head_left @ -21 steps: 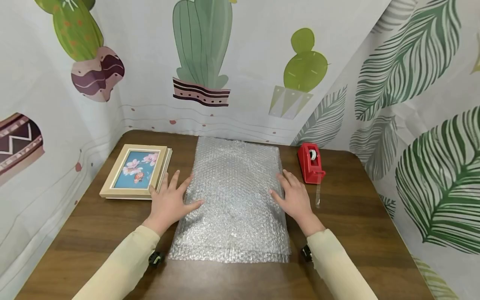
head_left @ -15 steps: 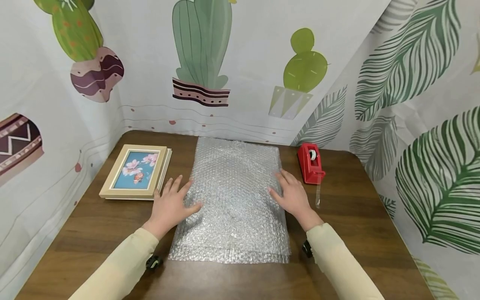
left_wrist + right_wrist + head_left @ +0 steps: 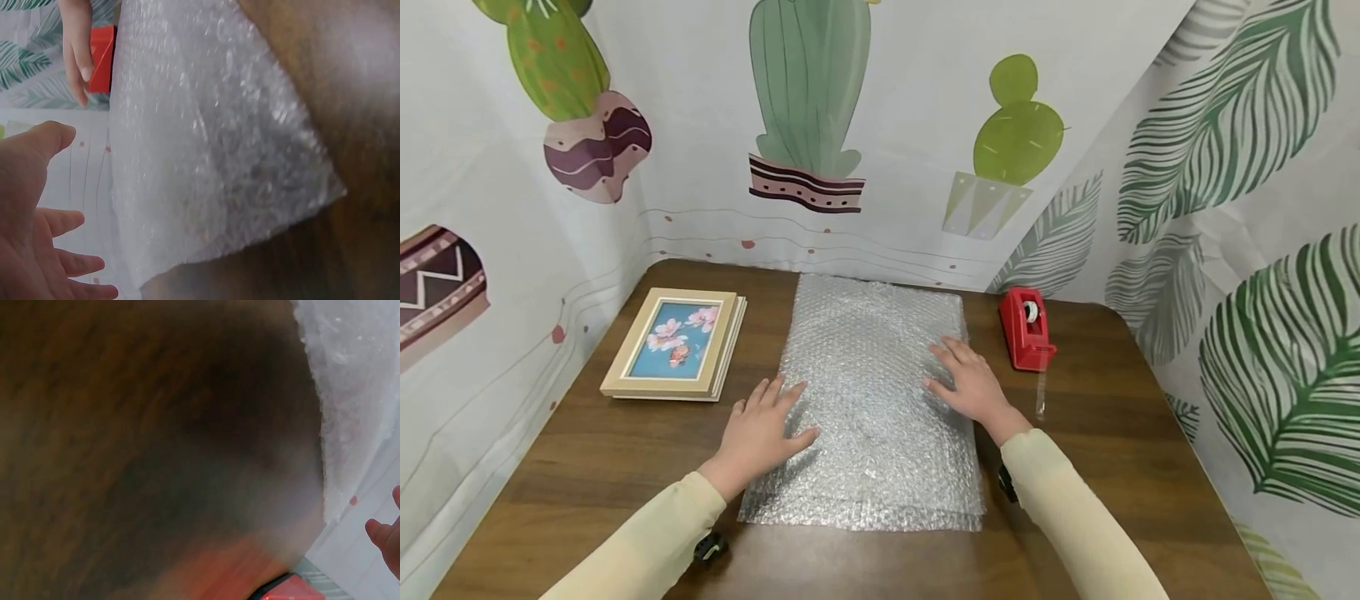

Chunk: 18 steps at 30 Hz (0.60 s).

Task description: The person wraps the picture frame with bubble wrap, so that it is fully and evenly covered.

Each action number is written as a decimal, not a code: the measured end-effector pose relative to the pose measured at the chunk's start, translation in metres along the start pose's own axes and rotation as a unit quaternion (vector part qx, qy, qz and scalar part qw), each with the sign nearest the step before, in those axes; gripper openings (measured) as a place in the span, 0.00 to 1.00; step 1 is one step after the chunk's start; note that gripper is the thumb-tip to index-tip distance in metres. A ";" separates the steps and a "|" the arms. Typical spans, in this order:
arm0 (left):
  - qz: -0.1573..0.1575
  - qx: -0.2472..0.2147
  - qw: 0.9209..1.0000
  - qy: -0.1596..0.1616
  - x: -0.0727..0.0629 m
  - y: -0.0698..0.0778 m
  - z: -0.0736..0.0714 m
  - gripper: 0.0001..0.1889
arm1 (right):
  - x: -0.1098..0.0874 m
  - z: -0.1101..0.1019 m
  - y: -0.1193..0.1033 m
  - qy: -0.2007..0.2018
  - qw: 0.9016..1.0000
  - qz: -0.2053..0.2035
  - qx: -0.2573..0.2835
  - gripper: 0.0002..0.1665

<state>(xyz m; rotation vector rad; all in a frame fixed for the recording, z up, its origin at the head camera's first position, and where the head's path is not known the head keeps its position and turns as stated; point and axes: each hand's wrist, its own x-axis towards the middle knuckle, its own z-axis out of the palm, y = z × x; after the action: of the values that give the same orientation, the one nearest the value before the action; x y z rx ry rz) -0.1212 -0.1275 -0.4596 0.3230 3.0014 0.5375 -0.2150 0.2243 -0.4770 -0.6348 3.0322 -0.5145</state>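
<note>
A silvery sheet of bubble wrap [image 3: 872, 433] lies flat in the middle of the brown table, its near edge showing a doubled layer. Over its left edge is my left hand [image 3: 760, 429], fingers spread and thumb stretched inward. My right hand [image 3: 972, 383] is over the right part of the sheet, fingers extended toward the far side. Neither hand holds anything. From the left wrist, the bubble wrap [image 3: 181, 144] fills the centre, with the left hand's spread fingers [image 3: 78, 262] apart from it. Only fingertips of the right hand show at the edge of the right wrist view.
Picture frames [image 3: 613, 379] lie stacked at the left, the top one showing pink blossoms on blue. A red tape dispenser [image 3: 1024, 333] stands at the back right, a strip of clear tape [image 3: 1041, 396] hanging from it. A patterned cloth [image 3: 910, 100] lines the wall behind.
My left hand has drawn back toward me and slightly right, away from the frames. My right hand has shifted a little left over the bubble wrap. The sheet stays in place.
</note>
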 end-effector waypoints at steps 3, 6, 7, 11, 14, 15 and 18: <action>0.004 -0.005 1.000 -0.007 0.000 0.002 0.004 0.39 | 0.003 0.004 0.001 -0.007 1.000 -0.003 0.001 0.42; 0.009 -0.014 1.000 -0.014 -0.001 0.005 0.009 0.39 | 0.006 0.007 0.001 -0.014 1.000 -0.005 -0.004 0.42; 0.011 -0.019 1.000 -0.015 -0.002 0.006 0.010 0.39 | 0.007 0.008 0.002 -0.016 1.000 -0.005 -0.006 0.42; 0.022 -0.032 0.999 -0.012 -0.003 0.010 0.015 0.39 | 0.011 0.011 0.003 -0.034 0.999 -0.003 -0.014 0.42; 0.024 -0.037 0.999 -0.018 -0.003 0.014 0.018 0.40 | 0.014 0.012 0.005 -0.050 0.999 0.002 -0.012 0.43; 0.022 -0.038 0.999 -0.024 -0.003 0.015 0.019 0.40 | 0.015 0.013 0.007 -0.053 0.999 0.004 -0.009 0.43; 0.020 -0.040 0.998 -0.041 -0.003 0.020 0.022 0.40 | 0.018 0.014 0.010 -0.058 0.998 0.009 -0.002 0.43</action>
<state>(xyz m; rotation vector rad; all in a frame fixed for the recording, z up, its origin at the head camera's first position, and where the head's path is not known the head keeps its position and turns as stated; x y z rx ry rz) -0.1119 -0.1022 -0.4726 0.3906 2.8906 0.6311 -0.2343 0.2217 -0.4927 -0.6146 2.9280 -0.4543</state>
